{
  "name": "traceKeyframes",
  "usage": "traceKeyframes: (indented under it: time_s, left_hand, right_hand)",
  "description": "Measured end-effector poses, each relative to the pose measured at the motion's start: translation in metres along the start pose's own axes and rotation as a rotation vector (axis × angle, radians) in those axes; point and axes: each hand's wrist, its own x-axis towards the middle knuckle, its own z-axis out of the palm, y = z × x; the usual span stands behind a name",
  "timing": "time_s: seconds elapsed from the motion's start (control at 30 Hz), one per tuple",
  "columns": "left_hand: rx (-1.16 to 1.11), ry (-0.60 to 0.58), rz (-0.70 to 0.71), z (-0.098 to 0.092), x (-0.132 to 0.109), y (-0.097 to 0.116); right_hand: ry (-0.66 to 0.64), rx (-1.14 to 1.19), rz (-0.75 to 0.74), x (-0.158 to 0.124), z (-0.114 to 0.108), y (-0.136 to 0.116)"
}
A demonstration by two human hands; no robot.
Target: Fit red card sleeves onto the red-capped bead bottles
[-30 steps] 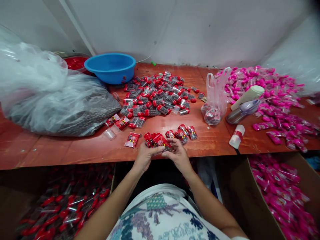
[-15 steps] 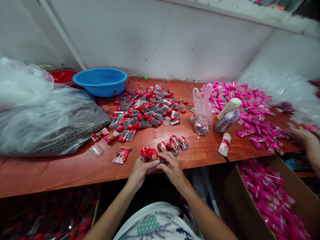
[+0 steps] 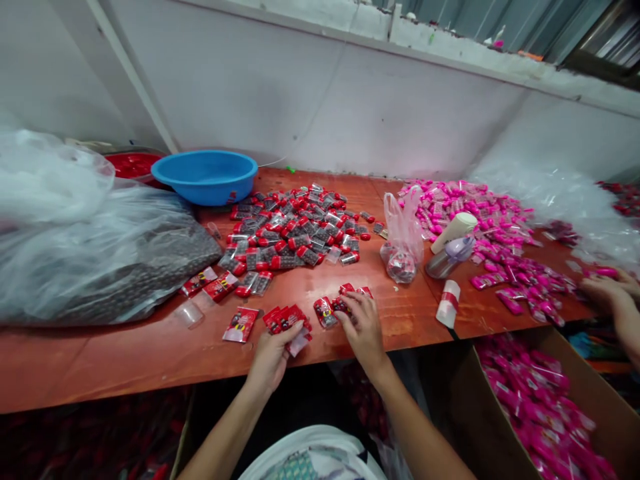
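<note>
My left hand (image 3: 270, 357) is closed around several small red printed packets (image 3: 290, 321), fanned out above the front edge of the table. To its right, my right hand (image 3: 364, 330) reaches over a little group of filled red packets (image 3: 326, 312). Its fingers are apart and curved, the tips at the packets and partly covering them. Left of my left hand, a flat red packet (image 3: 241, 325) lies alone. Behind the hands spreads a heap of clear containers with red caps (image 3: 295, 230) and dark contents.
A blue basin (image 3: 205, 175) and a large clear bag of dark beads (image 3: 115, 267) stand left. A knotted plastic bag (image 3: 403, 247), a bottle (image 3: 447, 258) and a white roll (image 3: 448, 303) sit right. Beyond are pink packs (image 3: 465, 207), a co-worker's hand (image 3: 613, 290) and a filled carton (image 3: 480, 393).
My right hand has left the packets in my left hand and moved right to the group on the table. My left hand has shifted slightly left, its packets now fanned.
</note>
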Motion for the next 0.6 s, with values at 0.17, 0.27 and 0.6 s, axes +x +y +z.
traceKeyframes:
  time_s: [0.17, 0.27, 0.6]
  left_hand:
    - [-0.067, -0.012, 0.080, 0.000, 0.003, 0.003]
    - [-0.113, 0.018, 0.105, -0.010, 0.006, 0.009]
    - [-0.185, 0.183, -0.031, -0.024, 0.002, 0.029]
  right_hand:
    - [-0.271, 0.297, -0.023, 0.011, 0.029, -0.042]
    - [-0.333, 0.358, -0.036, 0.029, 0.049, -0.045]
    - [-0.292, -0.391, 0.154, 0.125, 0.111, -0.022]
